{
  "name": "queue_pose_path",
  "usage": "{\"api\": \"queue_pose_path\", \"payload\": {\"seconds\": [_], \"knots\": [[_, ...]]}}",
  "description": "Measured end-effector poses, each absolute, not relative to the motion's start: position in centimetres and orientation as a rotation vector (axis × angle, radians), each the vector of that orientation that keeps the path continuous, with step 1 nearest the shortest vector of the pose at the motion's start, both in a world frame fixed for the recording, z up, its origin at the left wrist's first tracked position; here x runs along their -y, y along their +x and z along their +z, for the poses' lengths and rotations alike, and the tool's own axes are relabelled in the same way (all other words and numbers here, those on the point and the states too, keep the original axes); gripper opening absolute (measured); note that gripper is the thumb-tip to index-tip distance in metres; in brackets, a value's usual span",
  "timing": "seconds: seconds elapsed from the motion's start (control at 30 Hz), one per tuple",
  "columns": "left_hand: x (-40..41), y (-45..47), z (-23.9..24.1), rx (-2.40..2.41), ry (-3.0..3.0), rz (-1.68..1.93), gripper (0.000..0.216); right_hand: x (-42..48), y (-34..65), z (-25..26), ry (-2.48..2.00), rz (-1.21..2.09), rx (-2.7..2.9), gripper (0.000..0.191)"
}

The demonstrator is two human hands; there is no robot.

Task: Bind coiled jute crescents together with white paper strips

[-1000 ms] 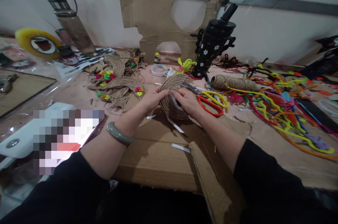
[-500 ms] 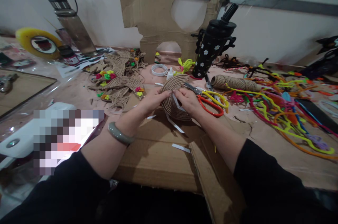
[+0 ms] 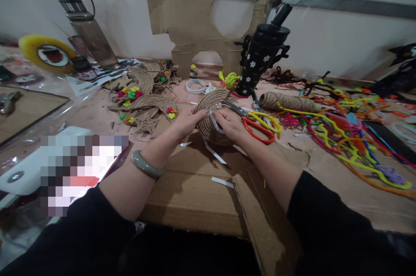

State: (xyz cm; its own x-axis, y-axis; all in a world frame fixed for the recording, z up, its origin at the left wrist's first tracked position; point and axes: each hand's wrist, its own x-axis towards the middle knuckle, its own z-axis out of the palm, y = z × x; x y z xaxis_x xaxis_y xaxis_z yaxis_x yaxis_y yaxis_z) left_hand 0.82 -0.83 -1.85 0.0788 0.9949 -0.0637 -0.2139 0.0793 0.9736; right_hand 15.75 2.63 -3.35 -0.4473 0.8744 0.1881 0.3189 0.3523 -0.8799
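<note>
Nearest us lie a cardboard sheet (image 3: 191, 187) and, to its right, a slanting cardboard strip (image 3: 260, 224), with a white paper strip (image 3: 222, 182) touching its upper end. To the near left we see a white device (image 3: 19, 176) beside a blurred-out patch.

Past these, in the middle, we hold a twine-covered crescent (image 3: 211, 135) just above the far part of the sheet. Our left hand (image 3: 187, 125) is closed on its left side, thumb on the near face; a grey bangle (image 3: 146, 166) circles that wrist. Our right hand (image 3: 230, 124) is closed on the right side, its thumb near the other, and a folded white strip (image 3: 215, 123) lies beside those fingers.

Just right of that hand rest scissors (image 3: 237, 108) with red and yellow handles. Farther right we find a twine spool (image 3: 289, 102) and a tangle of bright fuzzy stems (image 3: 354, 126); on the left, a pile of twine pieces (image 3: 152, 103) with small coloured flowers.

Farther still, we see a yellow tape roll (image 3: 29, 52) and a grey bottle (image 3: 92, 40) on the left, and a flowered black tumbler (image 3: 258, 61) right of centre. Behind, cut cardboard (image 3: 185, 7) stands against the wall (image 3: 341, 33).
</note>
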Motion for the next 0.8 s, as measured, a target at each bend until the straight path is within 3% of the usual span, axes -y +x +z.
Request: {"api": "queue_pose_path", "payload": {"seconds": [0.33,0.63,0.8], "knots": [[0.35,0.25,-2.3,-1.043,1.063,1.261,0.027,-2.24,15.69,-2.88,-1.047,1.055,2.014,0.028],[0.24,0.1,-2.36,-1.044,1.073,1.3,0.026,-2.46,15.74,-2.81,-1.046,1.069,1.971,0.038],[0.14,0.02,-2.45,-1.071,1.079,1.301,0.024,-2.42,15.8,-3.41,-1.022,1.12,1.994,0.028]]}}
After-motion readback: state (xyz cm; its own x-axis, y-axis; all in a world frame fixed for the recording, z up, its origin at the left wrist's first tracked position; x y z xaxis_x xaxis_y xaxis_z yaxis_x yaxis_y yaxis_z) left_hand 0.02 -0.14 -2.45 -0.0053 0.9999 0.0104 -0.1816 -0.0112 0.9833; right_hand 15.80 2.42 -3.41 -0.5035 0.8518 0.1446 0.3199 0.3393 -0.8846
